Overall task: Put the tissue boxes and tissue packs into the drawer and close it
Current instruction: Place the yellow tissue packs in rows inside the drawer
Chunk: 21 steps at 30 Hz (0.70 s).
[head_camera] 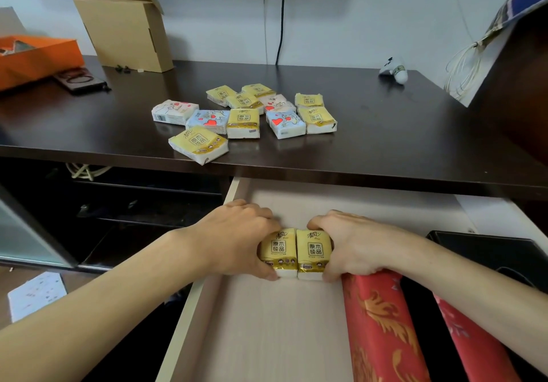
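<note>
The pale wood drawer (261, 331) is pulled open below the dark table top. Over its floor my left hand (237, 239) grips a yellow tissue pack (279, 252), and my right hand (353, 245) grips a second yellow tissue pack (315, 254). The two packs are pressed side by side. Red tissue boxes (379, 322) with gold leaf print lie in the drawer's right part, one (477, 349) under my right forearm. On the table top lies a cluster of several loose tissue packs (243, 122), yellow ones, blue ones and white ones with red hearts.
The dark table (400, 132) also carries an open cardboard box (124, 25) at the back left, an orange box (35, 58), a dark phone-like object (81, 80) and a small white figure (396, 70). A paper bag (489, 40) hangs over the right. Dark shelves (133, 203) lie left of the drawer.
</note>
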Each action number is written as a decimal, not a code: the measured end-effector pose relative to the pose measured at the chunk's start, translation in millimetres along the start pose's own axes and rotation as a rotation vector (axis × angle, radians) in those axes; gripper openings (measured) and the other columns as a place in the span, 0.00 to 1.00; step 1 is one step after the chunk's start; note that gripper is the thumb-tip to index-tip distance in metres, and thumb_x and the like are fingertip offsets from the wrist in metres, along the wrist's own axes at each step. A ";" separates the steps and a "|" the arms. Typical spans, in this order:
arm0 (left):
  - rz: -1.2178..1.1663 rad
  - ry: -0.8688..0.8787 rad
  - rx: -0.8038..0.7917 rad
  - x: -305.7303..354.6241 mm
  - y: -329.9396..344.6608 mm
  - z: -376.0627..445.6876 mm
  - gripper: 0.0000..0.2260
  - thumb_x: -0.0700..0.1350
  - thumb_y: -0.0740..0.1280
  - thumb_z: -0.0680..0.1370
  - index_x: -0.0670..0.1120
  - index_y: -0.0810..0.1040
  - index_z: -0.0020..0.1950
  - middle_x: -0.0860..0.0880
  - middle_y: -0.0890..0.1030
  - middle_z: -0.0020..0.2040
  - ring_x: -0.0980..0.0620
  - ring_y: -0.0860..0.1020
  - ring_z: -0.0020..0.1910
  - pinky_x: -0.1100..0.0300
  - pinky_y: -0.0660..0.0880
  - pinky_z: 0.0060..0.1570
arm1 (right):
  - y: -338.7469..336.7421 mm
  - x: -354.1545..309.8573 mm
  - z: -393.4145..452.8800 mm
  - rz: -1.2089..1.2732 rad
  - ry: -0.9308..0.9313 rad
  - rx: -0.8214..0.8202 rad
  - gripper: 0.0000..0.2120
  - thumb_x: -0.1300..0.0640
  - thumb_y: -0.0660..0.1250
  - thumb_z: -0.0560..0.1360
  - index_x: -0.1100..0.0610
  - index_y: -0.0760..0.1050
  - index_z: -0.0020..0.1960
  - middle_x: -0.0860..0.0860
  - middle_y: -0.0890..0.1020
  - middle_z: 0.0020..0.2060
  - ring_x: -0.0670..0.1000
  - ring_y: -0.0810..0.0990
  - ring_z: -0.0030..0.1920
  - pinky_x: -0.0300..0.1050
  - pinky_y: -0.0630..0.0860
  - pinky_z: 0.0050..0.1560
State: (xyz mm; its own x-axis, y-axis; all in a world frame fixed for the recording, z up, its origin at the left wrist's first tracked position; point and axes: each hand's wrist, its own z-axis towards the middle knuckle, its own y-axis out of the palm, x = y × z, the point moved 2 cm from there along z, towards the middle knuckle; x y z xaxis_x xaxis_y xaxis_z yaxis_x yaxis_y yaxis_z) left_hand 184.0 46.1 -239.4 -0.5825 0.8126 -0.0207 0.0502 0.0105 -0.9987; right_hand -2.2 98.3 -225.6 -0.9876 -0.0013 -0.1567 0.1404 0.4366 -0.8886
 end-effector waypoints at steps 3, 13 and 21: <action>-0.011 -0.004 -0.009 1.0 -2.0 -0.1 0.29 0.70 0.69 0.68 0.54 0.76 0.63 0.56 0.76 0.51 0.53 0.74 0.53 0.58 0.71 0.56 | 0.4 0.7 -1.3 0.009 -0.008 0.026 0.35 0.50 0.79 0.64 0.49 0.70 0.68 0.49 0.73 0.56 0.54 0.77 0.56 0.53 0.79 0.55; -0.162 -0.103 0.304 -11.5 -57.8 -20.8 0.23 0.65 0.65 0.76 0.54 0.78 0.65 0.58 0.79 0.57 0.56 0.77 0.57 0.54 0.76 0.54 | -16.5 12.0 -22.8 0.248 -0.147 0.400 0.26 0.36 0.67 0.69 0.41 0.75 0.65 0.37 0.77 0.59 0.39 0.78 0.55 0.50 0.77 0.58; -0.216 -0.513 0.765 -72.8 -85.8 -39.3 0.20 0.56 0.70 0.75 0.50 0.79 0.64 0.52 0.79 0.63 0.51 0.76 0.62 0.50 0.76 0.56 | -98.4 -27.9 21.7 0.509 -0.384 0.680 0.11 0.52 0.71 0.77 0.47 0.81 0.60 0.41 0.83 0.54 0.41 0.82 0.51 0.41 0.76 0.51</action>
State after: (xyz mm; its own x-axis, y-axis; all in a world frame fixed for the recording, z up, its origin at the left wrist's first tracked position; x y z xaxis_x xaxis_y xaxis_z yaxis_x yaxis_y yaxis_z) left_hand 254.0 9.0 -150.3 -0.8121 0.4801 0.3316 -0.5398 -0.4021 -0.7396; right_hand 13.0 35.9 -143.2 -0.7226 -0.3045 -0.6206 0.6803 -0.1542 -0.7165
